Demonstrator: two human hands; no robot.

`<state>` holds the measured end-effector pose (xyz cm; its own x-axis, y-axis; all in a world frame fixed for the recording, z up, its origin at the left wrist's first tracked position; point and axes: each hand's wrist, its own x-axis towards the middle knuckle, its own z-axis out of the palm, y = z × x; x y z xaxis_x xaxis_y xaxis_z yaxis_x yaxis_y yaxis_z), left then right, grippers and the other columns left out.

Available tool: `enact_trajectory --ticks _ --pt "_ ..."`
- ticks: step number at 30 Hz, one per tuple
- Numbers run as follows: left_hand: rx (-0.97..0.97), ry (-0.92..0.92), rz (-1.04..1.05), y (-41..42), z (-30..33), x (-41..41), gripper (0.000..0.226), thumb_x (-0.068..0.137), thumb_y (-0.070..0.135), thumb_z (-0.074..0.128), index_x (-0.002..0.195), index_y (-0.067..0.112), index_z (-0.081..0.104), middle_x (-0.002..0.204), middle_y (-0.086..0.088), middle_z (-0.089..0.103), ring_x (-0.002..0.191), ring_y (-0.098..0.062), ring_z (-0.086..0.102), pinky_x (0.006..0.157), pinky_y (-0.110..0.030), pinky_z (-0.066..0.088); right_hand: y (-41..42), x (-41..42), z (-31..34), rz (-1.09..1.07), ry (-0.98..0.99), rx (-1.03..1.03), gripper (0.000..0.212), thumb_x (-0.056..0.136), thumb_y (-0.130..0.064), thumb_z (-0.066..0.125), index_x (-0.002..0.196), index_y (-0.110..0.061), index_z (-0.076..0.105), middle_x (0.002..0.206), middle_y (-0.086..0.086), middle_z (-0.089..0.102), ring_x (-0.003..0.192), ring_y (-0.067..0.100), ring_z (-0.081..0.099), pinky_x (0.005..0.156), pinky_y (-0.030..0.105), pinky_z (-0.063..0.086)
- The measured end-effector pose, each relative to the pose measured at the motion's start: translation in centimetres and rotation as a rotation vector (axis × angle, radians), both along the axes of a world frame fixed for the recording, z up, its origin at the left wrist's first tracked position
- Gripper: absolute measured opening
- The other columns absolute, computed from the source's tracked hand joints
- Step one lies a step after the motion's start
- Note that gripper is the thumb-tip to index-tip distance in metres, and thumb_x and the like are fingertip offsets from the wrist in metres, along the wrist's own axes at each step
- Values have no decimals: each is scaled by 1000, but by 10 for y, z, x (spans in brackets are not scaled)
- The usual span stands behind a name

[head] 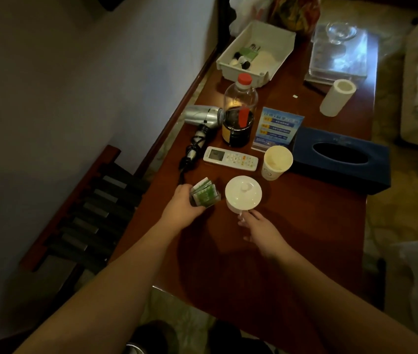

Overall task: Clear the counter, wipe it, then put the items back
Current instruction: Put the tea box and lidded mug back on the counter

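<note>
On the dark wooden counter [292,241], my left hand [181,205] grips a small holder of green tea packets [204,193] at the near left. My right hand [259,229] reaches to the white lidded cup [243,193], its fingers at the cup's handle on the near side. Behind them lie a white remote [230,158], a paper cup [276,162], a dark bottle with a red cap [238,113], a silver hair dryer [204,116] with its coiled cord, a blue card stand [278,129] and a dark blue tissue box [340,159].
A white tray [256,51] with small items stands at the far end, beside a clear tray holding a glass [340,34]. A white roll [337,97] stands at the right. A wall runs along the left; a dark slatted rack [92,210] stands below it.
</note>
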<state>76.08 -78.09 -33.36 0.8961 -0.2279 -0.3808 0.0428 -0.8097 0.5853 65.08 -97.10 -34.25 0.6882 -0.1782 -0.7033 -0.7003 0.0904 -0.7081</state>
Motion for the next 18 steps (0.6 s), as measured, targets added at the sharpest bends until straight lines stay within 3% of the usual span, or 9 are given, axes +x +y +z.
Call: enact_trajectory --ticks 6,11,14,18 --pt "-115 26 130 20 7 -38 53 79 29 76 123 22 46 115 10 46 94 -8 55 76 -29 53 5 -17 3 8 -43 -84 32 96 -49 43 123 -33 50 110 -15 61 103 2 58 72 26 46" --pt "-172 34 227 57 28 -76 51 79 31 76 119 27 44 110 13 46 85 -8 58 59 -18 46 18 -34 19 100 -69 -154 36 97 -50 41 125 -30 51 107 -13 63 100 1 57 69 24 43" --pt "-172 9 274 85 42 -105 51 79 33 76 119 28 44 112 11 49 83 -9 59 58 -18 46 33 -42 36 185 -85 -183 35 96 -51 41 121 -30 55 106 -12 63 99 1 56 68 22 41" --pt "-205 -23 364 126 65 -149 52 80 34 76 122 29 45 118 9 52 87 -9 60 68 -28 56 61 -56 61 335 -142 -211 31 95 -54 40 108 -34 60 102 -12 63 97 3 57 68 20 40"
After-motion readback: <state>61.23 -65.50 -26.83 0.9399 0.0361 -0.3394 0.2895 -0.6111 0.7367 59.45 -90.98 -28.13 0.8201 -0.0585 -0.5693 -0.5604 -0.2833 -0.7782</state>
